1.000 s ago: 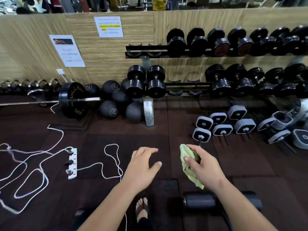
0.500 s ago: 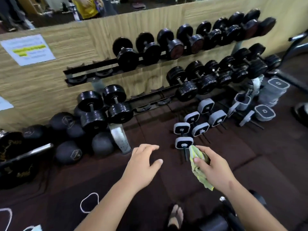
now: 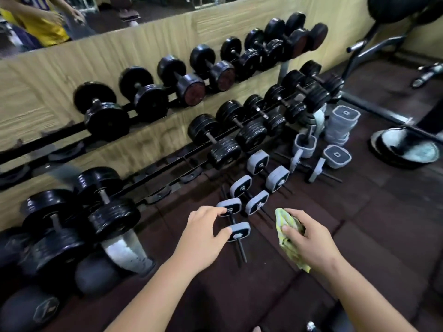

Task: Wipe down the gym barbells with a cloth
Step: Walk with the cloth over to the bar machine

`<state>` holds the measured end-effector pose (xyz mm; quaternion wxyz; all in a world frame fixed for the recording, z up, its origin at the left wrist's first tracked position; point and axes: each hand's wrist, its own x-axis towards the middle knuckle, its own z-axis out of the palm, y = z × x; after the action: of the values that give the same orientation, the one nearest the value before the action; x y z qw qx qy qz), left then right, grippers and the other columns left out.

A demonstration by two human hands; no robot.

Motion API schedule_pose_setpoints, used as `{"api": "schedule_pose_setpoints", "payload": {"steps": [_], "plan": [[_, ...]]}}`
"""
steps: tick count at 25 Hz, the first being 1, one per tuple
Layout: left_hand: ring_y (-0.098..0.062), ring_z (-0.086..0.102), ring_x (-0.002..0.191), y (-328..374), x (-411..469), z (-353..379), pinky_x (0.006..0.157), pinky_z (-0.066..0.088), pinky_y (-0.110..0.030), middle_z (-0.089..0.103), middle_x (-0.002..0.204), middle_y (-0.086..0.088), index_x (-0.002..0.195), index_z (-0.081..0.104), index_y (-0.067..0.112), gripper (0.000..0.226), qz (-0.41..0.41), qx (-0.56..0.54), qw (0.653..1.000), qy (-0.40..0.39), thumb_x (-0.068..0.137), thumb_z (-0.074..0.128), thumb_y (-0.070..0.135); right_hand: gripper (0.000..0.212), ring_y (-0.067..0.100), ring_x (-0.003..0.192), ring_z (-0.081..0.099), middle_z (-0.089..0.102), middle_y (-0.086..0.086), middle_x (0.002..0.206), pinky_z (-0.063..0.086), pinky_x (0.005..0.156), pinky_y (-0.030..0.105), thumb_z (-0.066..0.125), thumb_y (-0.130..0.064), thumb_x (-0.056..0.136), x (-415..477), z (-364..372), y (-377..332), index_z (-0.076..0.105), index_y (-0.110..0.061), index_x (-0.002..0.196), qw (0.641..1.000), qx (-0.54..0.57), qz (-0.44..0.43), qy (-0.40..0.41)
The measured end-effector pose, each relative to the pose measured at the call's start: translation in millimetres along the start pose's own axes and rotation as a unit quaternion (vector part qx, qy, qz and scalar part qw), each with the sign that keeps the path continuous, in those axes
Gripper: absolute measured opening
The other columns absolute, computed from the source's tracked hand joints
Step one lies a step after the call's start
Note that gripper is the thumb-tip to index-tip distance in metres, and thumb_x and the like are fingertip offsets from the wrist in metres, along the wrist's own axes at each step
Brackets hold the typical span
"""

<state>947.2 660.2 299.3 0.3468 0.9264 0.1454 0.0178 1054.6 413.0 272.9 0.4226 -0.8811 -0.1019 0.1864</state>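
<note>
The right hand (image 3: 309,240) bunches the yellow cloth (image 3: 280,219) between thumb and curled fingers, likely to keep a pad ready for wiping. Just left of it, the left hand (image 3: 203,233) hovers with fingers spread over the nearest grey dumbbell (image 3: 239,228), seemingly to steady it.

The dark rubber floor (image 3: 359,212) carries a cluster of small grey dumbbells (image 3: 257,161), a stack of grey plates (image 3: 342,123) near them and dark balls (image 3: 96,274) at the left. The two-tier rack (image 3: 167,161) holds black dumbbells (image 3: 215,137) in rows.
</note>
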Motion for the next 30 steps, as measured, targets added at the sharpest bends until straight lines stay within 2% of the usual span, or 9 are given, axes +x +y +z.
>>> {"api": "schedule_pose_setpoints", "payload": {"steps": [6, 8, 10, 15, 17, 20, 23, 26, 30], "plan": [[-0.004, 0.030, 0.129, 19.1, 133.7, 17.5, 0.099, 0.032, -0.023, 0.042, 0.135, 0.021, 0.134, 0.048, 0.036, 0.044, 0.089, -0.018, 0.992, -0.090, 0.092, 0.057, 0.043, 0.035, 0.002, 0.100, 0.065, 0.071, -0.018, 0.106, 0.050, 0.085, 0.027, 0.066, -0.027, 0.093, 64.0, -32.0, 1.5, 0.061, -0.044, 0.124, 0.993, 0.005, 0.060, 0.097], [-0.004, 0.029, 0.131, 21.6, 181.8, 22.8, 0.104, 0.031, -0.024, 0.042, 0.137, 0.020, 0.136, 0.048, 0.036, 0.045, 0.119, -0.027, 0.984, -0.127, 0.092, 0.056, 0.044, 0.035, 0.001, 0.099, 0.065, 0.070, -0.019, 0.106, 0.048, 0.081, 0.021, 0.066, -0.027, 0.094, 86.2, -34.5, -0.7, 0.061, -0.045, 0.123, 0.987, 0.010, 0.083, 0.136], [-0.005, 0.031, 0.131, 24.1, 234.0, 26.9, 0.107, 0.032, -0.026, 0.042, 0.138, 0.018, 0.137, 0.048, 0.035, 0.047, 0.158, -0.022, 0.973, -0.164, 0.092, 0.056, 0.045, 0.034, -0.004, 0.097, 0.063, 0.069, -0.020, 0.105, 0.044, 0.073, 0.009, 0.066, -0.026, 0.094, 110.1, -36.8, -4.5, 0.061, -0.046, 0.122, 0.976, 0.025, 0.112, 0.186], [-0.008, 0.032, 0.130, 48.7, 334.1, 29.2, 0.102, 0.029, -0.024, 0.045, 0.137, 0.015, 0.136, 0.049, 0.034, 0.046, 0.260, -0.001, 0.939, -0.224, 0.093, 0.057, 0.045, 0.035, -0.011, 0.096, 0.062, 0.069, -0.022, 0.105, 0.042, 0.074, 0.004, 0.067, -0.024, 0.094, 154.5, -45.2, -25.6, 0.061, -0.047, 0.120, 0.947, 0.046, 0.157, 0.277], [-0.009, 0.032, 0.131, 59.9, 362.5, 36.1, 0.104, 0.031, -0.026, 0.045, 0.138, 0.016, 0.136, 0.049, 0.036, 0.046, 0.285, 0.005, 0.928, -0.241, 0.092, 0.056, 0.048, 0.035, -0.011, 0.095, 0.062, 0.069, -0.023, 0.104, 0.043, 0.076, 0.007, 0.067, -0.024, 0.094, 164.8, -49.3, -29.6, 0.061, -0.047, 0.119, 0.936, 0.058, 0.175, 0.300], [-0.007, 0.035, 0.132, 83.7, 393.2, 50.9, 0.109, 0.036, -0.034, 0.047, 0.136, 0.018, 0.134, 0.050, 0.037, 0.046, 0.318, 0.000, 0.909, -0.270, 0.090, 0.057, 0.050, 0.035, -0.003, 0.101, 0.064, 0.069, -0.021, 0.108, 0.045, 0.082, 0.015, 0.069, -0.025, 0.092, 175.8, -61.5, -22.6, 0.063, -0.040, 0.123, 0.915, 0.062, 0.198, 0.346], [-0.004, 0.034, 0.131, 112.1, 416.4, 71.6, 0.109, 0.033, -0.030, 0.047, 0.136, 0.018, 0.135, 0.050, 0.035, 0.046, 0.353, -0.007, 0.890, -0.289, 0.092, 0.056, 0.048, 0.036, -0.014, 0.100, 0.059, 0.067, -0.026, 0.109, 0.038, 0.078, -0.001, 0.070, -0.025, 0.091, 182.6, -78.3, -8.4, 0.062, -0.044, 0.121, 0.905, 0.060, 0.216, 0.363], [-0.003, 0.033, 0.129, 145.3, 445.6, 101.8, 0.104, 0.030, -0.024, 0.047, 0.134, 0.019, 0.135, 0.051, 0.034, 0.044, 0.376, -0.015, 0.878, -0.296, 0.093, 0.057, 0.045, 0.039, -0.012, 0.102, 0.060, 0.068, -0.024, 0.112, 0.037, 0.079, -0.001, 0.070, -0.025, 0.091, 196.7, -102.1, 14.7, 0.062, -0.045, 0.123, 0.895, 0.066, 0.227, 0.380], [-0.004, 0.037, 0.127, 200.8, 489.0, 161.4, 0.103, 0.031, -0.024, 0.049, 0.132, 0.020, 0.133, 0.053, 0.034, 0.043, 0.396, -0.013, 0.871, -0.289, 0.092, 0.059, 0.044, 0.040, -0.020, 0.101, 0.056, 0.068, -0.023, 0.111, 0.037, 0.079, -0.003, 0.070, -0.021, 0.091, 226.5, -153.9, 61.5, 0.063, -0.042, 0.124, 0.884, 0.082, 0.228, 0.399]]}}
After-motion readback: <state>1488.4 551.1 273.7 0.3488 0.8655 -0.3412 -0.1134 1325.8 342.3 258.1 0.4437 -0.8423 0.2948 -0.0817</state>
